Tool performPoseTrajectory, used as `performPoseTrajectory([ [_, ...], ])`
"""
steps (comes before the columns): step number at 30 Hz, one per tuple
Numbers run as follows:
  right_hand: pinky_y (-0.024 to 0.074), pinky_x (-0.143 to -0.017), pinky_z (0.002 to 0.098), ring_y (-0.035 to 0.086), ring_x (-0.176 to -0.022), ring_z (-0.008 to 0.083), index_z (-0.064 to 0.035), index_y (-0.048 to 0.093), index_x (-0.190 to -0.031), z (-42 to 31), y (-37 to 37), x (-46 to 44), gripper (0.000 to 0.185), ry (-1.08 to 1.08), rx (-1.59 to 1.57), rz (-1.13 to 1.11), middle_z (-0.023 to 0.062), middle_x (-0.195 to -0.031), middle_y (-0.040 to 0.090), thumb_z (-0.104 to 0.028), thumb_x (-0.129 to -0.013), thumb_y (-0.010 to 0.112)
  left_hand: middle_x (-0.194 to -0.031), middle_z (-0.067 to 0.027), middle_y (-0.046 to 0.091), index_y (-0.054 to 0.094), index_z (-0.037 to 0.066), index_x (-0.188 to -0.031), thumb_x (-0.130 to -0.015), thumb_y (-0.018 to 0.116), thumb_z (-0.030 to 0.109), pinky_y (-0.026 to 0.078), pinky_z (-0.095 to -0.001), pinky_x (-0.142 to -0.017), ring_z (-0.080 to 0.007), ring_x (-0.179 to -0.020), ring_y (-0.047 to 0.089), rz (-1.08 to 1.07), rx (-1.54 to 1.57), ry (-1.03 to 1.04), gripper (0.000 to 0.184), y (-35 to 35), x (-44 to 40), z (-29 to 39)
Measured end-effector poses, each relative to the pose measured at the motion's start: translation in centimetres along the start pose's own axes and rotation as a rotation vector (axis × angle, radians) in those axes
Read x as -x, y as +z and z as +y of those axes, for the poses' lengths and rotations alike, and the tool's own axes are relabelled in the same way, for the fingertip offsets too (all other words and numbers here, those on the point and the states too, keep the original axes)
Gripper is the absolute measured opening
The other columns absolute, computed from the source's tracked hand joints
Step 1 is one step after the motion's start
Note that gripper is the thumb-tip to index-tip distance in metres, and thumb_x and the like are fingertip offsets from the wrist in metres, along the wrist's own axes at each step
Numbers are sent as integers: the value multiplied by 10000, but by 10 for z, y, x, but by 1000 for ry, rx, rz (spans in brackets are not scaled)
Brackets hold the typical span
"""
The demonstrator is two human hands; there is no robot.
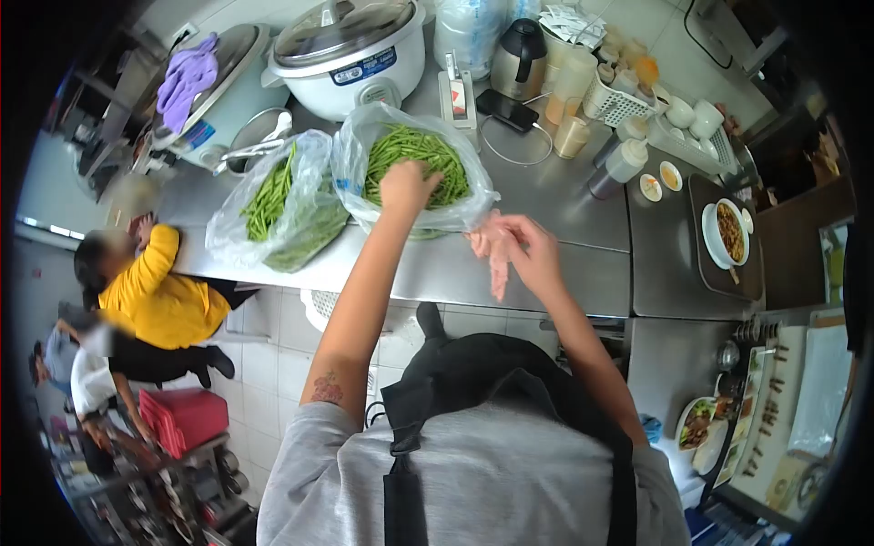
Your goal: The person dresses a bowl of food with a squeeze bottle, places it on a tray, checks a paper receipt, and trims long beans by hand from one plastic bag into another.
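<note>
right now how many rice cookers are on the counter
2: a white cooker behind the plastic bags, and another cooker to its left, with a purple cloth on its lid.

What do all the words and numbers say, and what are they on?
I can't read any of them:
White cooker: blue label, print too small.
Pale cooker with purple gloves: blue label, too blurred.
Clear bag of green beans: blue print, unreadable.
White packets: any print too small.

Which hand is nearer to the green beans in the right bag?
Left. The left hand is on the green beans, inside the open bag; the right hand is outside, beyond its lower right edge.
</note>
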State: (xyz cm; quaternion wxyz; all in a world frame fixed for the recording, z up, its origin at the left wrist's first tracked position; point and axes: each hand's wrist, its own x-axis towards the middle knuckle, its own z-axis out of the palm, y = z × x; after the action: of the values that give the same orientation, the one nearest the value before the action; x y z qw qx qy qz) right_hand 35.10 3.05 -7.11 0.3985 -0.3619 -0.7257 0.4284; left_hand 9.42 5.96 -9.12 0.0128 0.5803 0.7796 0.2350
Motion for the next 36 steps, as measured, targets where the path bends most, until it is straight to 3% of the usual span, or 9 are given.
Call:
performPoseTrajectory([
  [4, 527, -676, 289, 646, -712, 174, -86, 672, -1083, -16, 54, -42, 197, 48, 52, -141, 65, -888, 670, -74, -892, 622, -885, -126, 695, 772, 123, -890, -787, 736, 371, 538, -423, -717, -313, -820, 673, -135, -56, 98, 272, 12, -27, -21],
  [7, 516, -650, 308, 630, -683, 186, -95, 667, -1112, -16, 72, -59, 236, 100, 111, -44, 73, -868, 658, -59, -885, 617, -862, -122, 700, 771, 128, -901, -810, 724, 323, 531, -421, -718, -323, -797, 671, -217, 47, 142, 220, -20, -32, -38],
  [10, 508, -641, 343, 629, -682, 230, -107, 657, -1156, -18, 81, -79, 266, 4, 219, 81, 80, -885, 660, -103, -892, 624, -867, -141, 703, 757, 86, -955, -820, 728, 263, 520, -394, -699, -323, -767, 671, -278, 196, 210, 224, -53, -28, -58],
  [13, 480, -591, 292, 597, -645, 160, -107, 677, -1158, -8, 91, -101, 274, -170, 436, 61, 60, -854, 657, -136, -887, 660, -827, -148, 699, 743, 33, -974, -825, 731, 199, 510, -346, -676, -252, -704, 664, -342, 460, 236, 223, -70, -35, -77],
  [14, 478, -587, 298, 594, -636, 166, -105, 686, -1141, -4, 92, -107, 263, -163, 468, 10, 62, -839, 661, -161, -884, 668, -885, -169, 706, 749, 46, -960, -824, 720, 204, 516, -375, -704, -320, -761, 678, -415, 507, 172, 210, -74, -38, -80],
  [17, 482, -595, 331, 607, -641, 213, -98, 710, -1064, 0, 101, -119, 232, -97, 504, -111, 77, -806, 671, -229, -874, 688, -790, -130, 688, 720, 4, -1041, -849, 701, 117, 488, -294, -642, -142, -670, 614, -407, 629, 184, 223, -75, -40, -87],
  [19, 497, -627, 375, 642, -689, 283, -91, 723, -979, -7, 107, -119, 210, 24, 465, -129, 100, -796, 672, -264, -862, 695, -800, -133, 690, 714, 5, -1061, -860, 682, 100, 490, -295, -644, -150, -670, 622, -415, 610, 215, 224, -78, -39, -87],
  [31, 465, -589, 362, 598, -619, 269, -49, 615, -870, -17, 103, -122, 248, 91, 435, -217, 114, -713, 633, -288, -892, 677, -897, -161, 661, 712, 56, -1056, -886, 620, 104, 485, -396, -767, -319, -835, 625, -467, 570, 417, 198, -77, -49, -85],
  [36, 424, -546, 295, 536, -566, 151, -36, 623, -896, -6, 107, -118, 234, 193, 83, -268, 54, -653, 588, -261, -957, 603, -834, -127, 621, 729, 97, -1028, -856, 650, 116, 476, -406, -768, -319, -838, 593, -330, 476, 515, 190, -82, -49, -78],
])
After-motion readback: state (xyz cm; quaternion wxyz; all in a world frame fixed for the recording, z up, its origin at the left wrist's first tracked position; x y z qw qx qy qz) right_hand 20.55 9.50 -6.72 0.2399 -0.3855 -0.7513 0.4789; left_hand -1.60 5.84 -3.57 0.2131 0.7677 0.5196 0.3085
